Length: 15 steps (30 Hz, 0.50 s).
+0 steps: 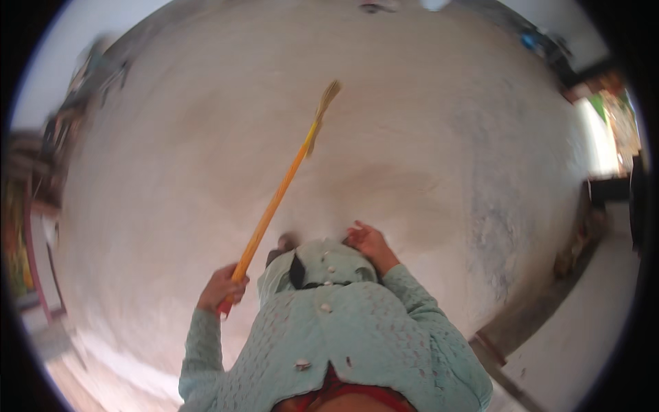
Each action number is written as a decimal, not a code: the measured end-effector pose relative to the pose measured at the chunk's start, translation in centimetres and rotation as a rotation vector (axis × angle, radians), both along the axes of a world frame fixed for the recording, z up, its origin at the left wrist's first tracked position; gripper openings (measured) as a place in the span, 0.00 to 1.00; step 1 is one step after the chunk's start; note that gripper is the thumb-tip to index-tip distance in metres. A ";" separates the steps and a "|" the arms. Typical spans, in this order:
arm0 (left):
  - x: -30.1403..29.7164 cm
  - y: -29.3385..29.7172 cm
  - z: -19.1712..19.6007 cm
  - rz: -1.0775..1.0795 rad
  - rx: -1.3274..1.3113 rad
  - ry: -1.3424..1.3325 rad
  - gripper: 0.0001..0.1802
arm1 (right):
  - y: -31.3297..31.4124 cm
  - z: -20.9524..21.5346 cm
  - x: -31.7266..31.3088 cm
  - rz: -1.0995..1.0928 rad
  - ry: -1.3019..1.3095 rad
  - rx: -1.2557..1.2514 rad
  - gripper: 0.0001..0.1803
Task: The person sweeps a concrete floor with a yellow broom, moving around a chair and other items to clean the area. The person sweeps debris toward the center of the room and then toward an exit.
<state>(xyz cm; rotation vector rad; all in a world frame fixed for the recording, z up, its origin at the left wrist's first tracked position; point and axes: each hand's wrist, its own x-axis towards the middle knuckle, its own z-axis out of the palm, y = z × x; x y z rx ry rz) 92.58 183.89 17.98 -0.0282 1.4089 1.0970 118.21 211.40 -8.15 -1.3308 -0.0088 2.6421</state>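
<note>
A long orange-yellow broom [278,196] slants up and away from my left hand [223,288], whose fingers are wrapped round the handle near its reddish lower end. At the far tip, the straw-coloured bristles [327,99] narrow to a thin tuft over the pale floor. I cannot tell whether they touch it. My right hand [367,240] hangs in front of my body, beside the hem of the mint-green knit cardigan [336,323]. Its fingers are loosely bent and apart, and nothing shows in them.
Bare, dusty floor [384,137] with darker patches spreads ahead. Blurred objects [374,7] lie at its far edge, and a small blue thing [528,41] stands far right. A bright doorway [600,137] opens on the right, above a low ledge [535,323]. Cluttered items [62,130] line the left wall.
</note>
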 end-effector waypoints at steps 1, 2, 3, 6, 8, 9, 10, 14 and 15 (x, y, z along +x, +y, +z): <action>-0.1 -1.5 0.4 0.080 -0.005 0.010 0.17 | 0.3 0.6 0.0 0.046 -0.038 0.040 0.12; -0.8 -2.3 -0.1 0.106 0.006 0.046 0.19 | 0.5 0.4 0.7 0.049 -0.050 0.060 0.13; -1.6 -2.6 0.0 0.125 -0.043 0.091 0.21 | 0.4 0.2 1.0 0.046 -0.060 0.086 0.14; -3.7 -4.2 -1.2 0.157 -0.179 0.280 0.20 | 0.2 0.8 0.7 0.043 -0.163 0.108 0.15; -2.9 -3.0 -2.4 0.156 -0.265 0.432 0.19 | 1.6 0.5 1.7 0.076 -0.189 0.101 0.15; -3.6 -3.3 -3.7 0.169 -0.288 0.440 0.18 | 1.4 0.4 1.7 0.079 -0.209 0.106 0.15; -4.3 -3.7 -5.0 0.182 -0.314 0.445 0.16 | 1.3 0.6 1.6 0.074 -0.213 0.083 0.17; -8.3 -4.7 -11.5 0.248 -0.387 0.353 0.08 | 0.8 2.1 0.5 0.120 -0.208 0.081 0.16; -8.9 -4.5 -12.9 0.260 -0.412 0.320 0.07 | 0.8 2.4 0.4 0.133 -0.214 0.085 0.16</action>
